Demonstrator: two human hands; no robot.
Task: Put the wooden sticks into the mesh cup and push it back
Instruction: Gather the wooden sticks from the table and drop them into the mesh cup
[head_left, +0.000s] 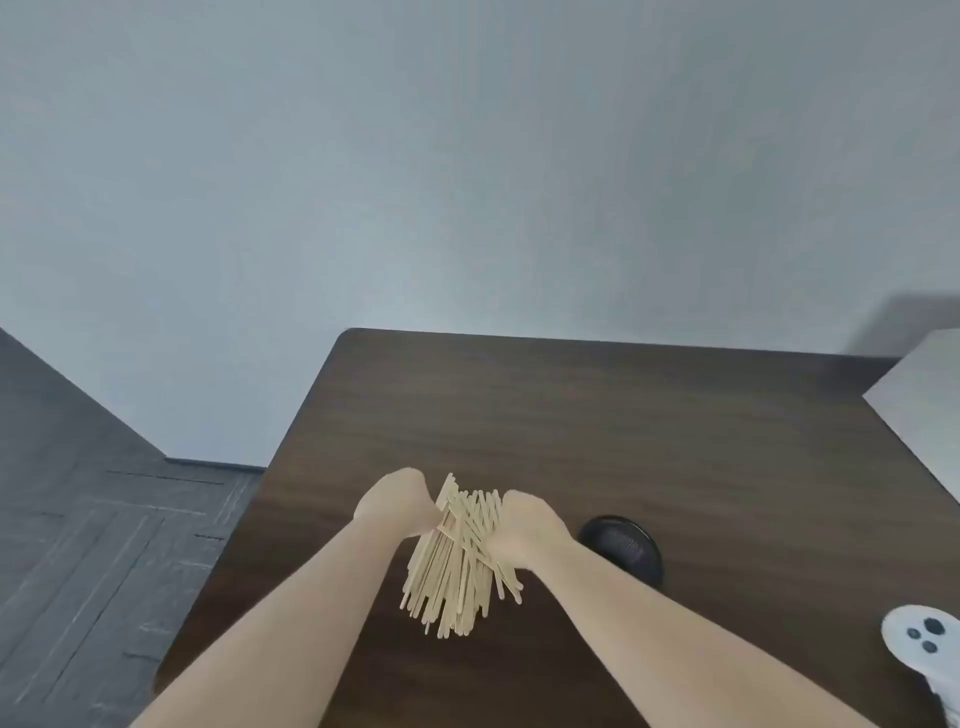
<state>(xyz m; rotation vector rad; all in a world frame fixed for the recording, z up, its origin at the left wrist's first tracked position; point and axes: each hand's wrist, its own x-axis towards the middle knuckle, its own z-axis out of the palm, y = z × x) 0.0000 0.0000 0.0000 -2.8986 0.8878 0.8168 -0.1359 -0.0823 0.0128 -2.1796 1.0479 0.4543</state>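
A loose bundle of pale wooden sticks (457, 566) is held between both hands over the dark wooden table (597, 415). My left hand (397, 501) presses the bundle's left side, and my right hand (524, 527) presses its right side. The sticks fan out above and below the hands, with the lower ends pointing towards me. To the right of my right hand, close by on the table, stands the black mesh cup (623, 548), seen from above. Whether the sticks' lower ends touch the table is unclear.
A white controller (924, 642) with dark buttons lies at the table's right front. A light grey object (924, 410) sits at the right edge. The table's left edge drops to dark floor (93, 545); a plain wall stands behind.
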